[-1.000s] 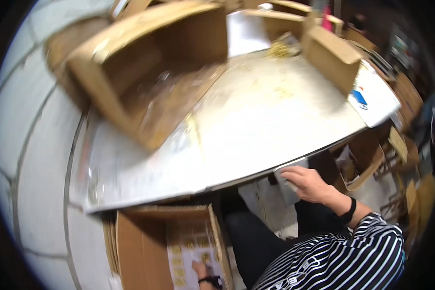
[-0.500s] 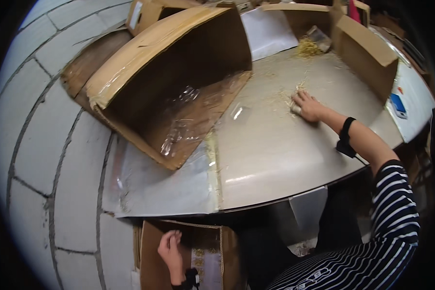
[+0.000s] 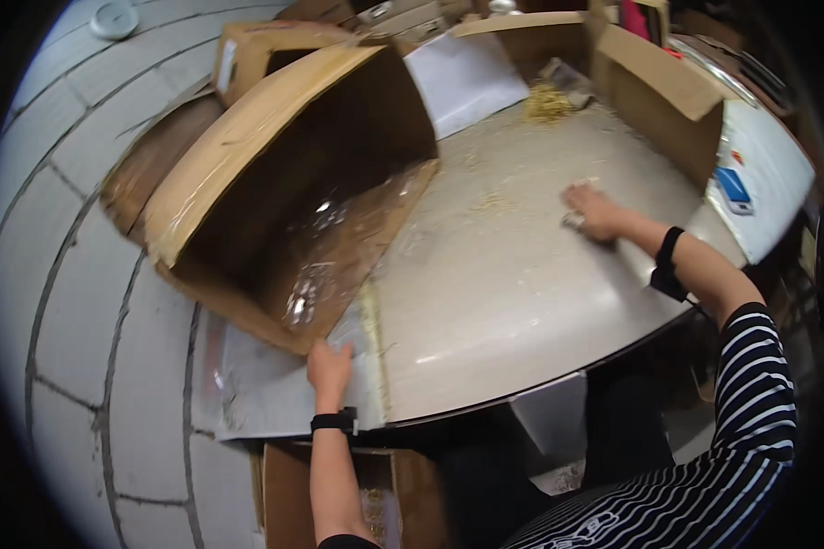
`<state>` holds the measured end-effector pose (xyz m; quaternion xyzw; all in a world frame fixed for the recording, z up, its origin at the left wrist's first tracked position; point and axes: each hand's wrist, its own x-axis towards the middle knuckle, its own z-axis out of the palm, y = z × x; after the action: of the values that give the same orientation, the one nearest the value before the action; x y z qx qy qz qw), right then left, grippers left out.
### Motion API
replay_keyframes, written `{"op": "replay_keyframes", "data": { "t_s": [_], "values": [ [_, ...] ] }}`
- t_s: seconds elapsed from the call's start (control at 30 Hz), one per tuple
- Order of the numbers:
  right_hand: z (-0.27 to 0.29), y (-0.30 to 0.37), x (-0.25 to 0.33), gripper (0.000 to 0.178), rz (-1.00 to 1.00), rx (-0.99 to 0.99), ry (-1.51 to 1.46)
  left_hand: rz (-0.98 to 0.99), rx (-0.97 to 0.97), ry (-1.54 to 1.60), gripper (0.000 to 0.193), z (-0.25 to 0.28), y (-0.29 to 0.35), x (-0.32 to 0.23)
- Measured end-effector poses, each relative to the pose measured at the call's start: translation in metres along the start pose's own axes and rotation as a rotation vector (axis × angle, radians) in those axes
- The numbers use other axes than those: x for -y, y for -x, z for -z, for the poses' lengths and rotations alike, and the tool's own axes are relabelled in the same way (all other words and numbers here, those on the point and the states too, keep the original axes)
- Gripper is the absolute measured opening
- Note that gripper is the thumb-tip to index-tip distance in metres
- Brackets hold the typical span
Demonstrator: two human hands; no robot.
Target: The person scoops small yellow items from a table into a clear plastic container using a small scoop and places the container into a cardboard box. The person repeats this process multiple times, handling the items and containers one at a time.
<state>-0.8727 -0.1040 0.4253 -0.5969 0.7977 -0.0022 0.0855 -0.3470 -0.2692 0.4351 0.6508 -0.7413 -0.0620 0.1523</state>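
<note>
My left hand [image 3: 330, 371] is at the near lower corner of a large cardboard box [image 3: 247, 137], thumb apart from the fingers; a firm hold does not show. The box lies on its side, its mouth toward the table, with clear plastic cases [image 3: 304, 297] inside. My right hand [image 3: 597, 215] rests on the beige tabletop [image 3: 485, 320], slightly blurred, fingers and thumb apart, a pale wrap on one finger. Thin golden pieces [image 3: 494, 199] lie scattered to its left. Farther back is a heap of golden pieces [image 3: 547, 103] by a clear plastic container [image 3: 572, 84].
Cardboard walls [image 3: 655, 82] border the table's far right. Beyond my right hand lies a blue and white item [image 3: 732, 190]. A white sheet [image 3: 467, 82] leans at the back. Below the table edge stands an open carton [image 3: 288, 494] with golden pieces inside.
My left hand has risen from the lower carton to the large box's near corner. My right hand has shifted slightly away from the scattered golden pieces. The view has shifted a little.
</note>
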Motion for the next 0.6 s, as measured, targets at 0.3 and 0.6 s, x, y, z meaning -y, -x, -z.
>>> {"op": "replay_keyframes", "data": {
  "t_s": [0.3, 0.6],
  "values": [
    [-0.017, 0.087, 0.063, 0.063, 0.232, -0.086, -0.385, 0.175, 0.068, 1.028, 0.011, 0.015, 0.036, -0.011],
    [-0.025, 0.063, 0.129, 0.057, 0.361, -0.161, -0.103, 0.208, 0.491, 1.700, 0.043, 0.025, 0.186, -0.087]
  ]
}}
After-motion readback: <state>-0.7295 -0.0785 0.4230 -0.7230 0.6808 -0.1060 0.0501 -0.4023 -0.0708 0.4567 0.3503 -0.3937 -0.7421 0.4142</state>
